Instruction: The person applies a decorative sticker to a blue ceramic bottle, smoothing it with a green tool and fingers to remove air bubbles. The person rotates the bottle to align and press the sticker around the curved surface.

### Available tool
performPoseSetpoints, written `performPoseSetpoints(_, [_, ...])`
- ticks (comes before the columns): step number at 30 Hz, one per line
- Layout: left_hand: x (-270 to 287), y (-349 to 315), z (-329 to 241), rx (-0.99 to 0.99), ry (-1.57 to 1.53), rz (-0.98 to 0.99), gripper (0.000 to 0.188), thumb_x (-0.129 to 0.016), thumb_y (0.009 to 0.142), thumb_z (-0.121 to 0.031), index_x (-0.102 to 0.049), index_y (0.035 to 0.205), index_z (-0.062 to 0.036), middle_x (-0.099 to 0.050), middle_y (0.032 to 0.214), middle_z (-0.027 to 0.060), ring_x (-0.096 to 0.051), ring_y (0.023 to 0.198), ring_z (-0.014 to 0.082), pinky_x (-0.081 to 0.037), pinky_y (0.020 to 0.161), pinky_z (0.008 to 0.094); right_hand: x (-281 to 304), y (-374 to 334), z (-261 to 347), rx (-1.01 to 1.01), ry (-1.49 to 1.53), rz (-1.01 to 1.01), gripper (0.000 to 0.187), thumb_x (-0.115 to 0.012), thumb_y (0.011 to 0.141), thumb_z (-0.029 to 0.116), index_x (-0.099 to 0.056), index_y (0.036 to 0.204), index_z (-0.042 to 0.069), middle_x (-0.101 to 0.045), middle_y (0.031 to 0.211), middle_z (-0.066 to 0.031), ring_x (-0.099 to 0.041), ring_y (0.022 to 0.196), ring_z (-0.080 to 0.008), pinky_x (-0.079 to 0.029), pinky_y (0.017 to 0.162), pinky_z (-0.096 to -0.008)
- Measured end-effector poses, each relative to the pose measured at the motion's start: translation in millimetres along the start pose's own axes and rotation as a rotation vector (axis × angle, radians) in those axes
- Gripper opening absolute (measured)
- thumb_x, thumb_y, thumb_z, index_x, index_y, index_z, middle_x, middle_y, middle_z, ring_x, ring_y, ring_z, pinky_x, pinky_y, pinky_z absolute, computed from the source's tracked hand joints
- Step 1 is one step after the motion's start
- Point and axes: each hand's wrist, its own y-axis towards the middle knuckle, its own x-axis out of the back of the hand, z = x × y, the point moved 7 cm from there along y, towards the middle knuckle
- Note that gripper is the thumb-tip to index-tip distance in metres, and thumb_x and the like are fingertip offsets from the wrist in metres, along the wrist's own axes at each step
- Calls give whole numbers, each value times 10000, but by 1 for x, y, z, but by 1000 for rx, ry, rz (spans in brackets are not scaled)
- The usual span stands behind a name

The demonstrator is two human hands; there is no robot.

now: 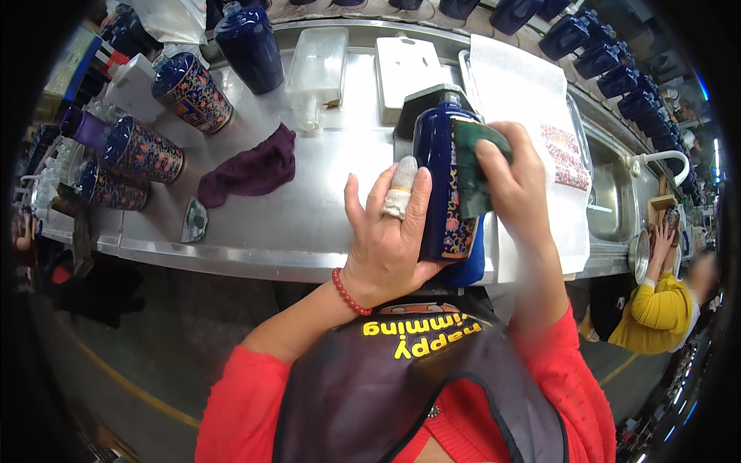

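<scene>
A dark blue glass bottle (pixel 434 170) lies tilted on a dark stand (pixel 403 143), its neck pointing away from me. A floral decal (pixel 461 231) covers part of its right side. My left hand (pixel 386 224) steadies the bottle from the left, fingers spread along it and the thumb near its base. One finger wears a grey-white wrapping (pixel 399 193). In my right hand (pixel 517 174) is a dark green flat scraper (pixel 478 166), pinched between thumb and fingers and pressed onto the decal. Part of the decal is hidden beneath the scraper.
A purple cloth (pixel 251 166) and a small greenish scraper piece (pixel 194 220) lie on the steel table. Decorated bottles (pixel 193 92) stand at left; a clear container (pixel 318 69) and white block (pixel 407 73) lie behind. At right are decal paper (pixel 567 158), a sink (pixel 614 201) and a co-worker (pixel 656 309).
</scene>
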Motion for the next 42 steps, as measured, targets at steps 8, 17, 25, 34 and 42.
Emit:
performPoseSetpoints(8, [-13,-14,11,13,-65,33,1202,-845,709,-556,-287,1579,56,-504,1443,257,-384,1400,400,-155,1109,735,13,-19,48,538,-447,53,201,-695,878,147,-677,1065,75,-606,784,-79,-631,720,-248,-480,727,-419])
performPoseSetpoints(17, [-3,-4,6,-172,14,70,1153,-822,762,-571,-255,1590,-3,-445,1530,248,-337,1458,426,-69,1190,650,25,-19,-5,222,141,257,203,-766,867,144,-720,991,-10,-610,773,-68,-597,693,-174,-467,637,-319])
performPoseSetpoints(25, [-20,-4,20,-80,-214,179,1280,-850,750,-558,-134,1605,69,-343,1595,289,-240,1516,498,-56,1212,653,18,-13,-60,-134,609,24,180,-698,982,176,-695,1042,6,-694,876,-37,-641,752,-90,-521,641,-252])
performPoseSetpoints(34, [-11,56,39,-307,-179,195,983,-383,924,-806,-351,1595,-89,-515,1514,175,-301,1490,457,-119,1206,658,20,-20,-72,-234,738,-124,167,-646,1014,144,-643,1078,-10,-700,891,-43,-656,748,-77,-553,665,-220])
performPoseSetpoints(42, [-7,105,51,-350,-285,196,724,-337,1044,-643,-514,1517,-124,-648,1386,96,-460,1425,363,-90,1248,549,26,-34,-86,-330,835,-186,159,-649,1009,138,-634,1083,-2,-696,875,-38,-641,689,-62,-542,574,-207])
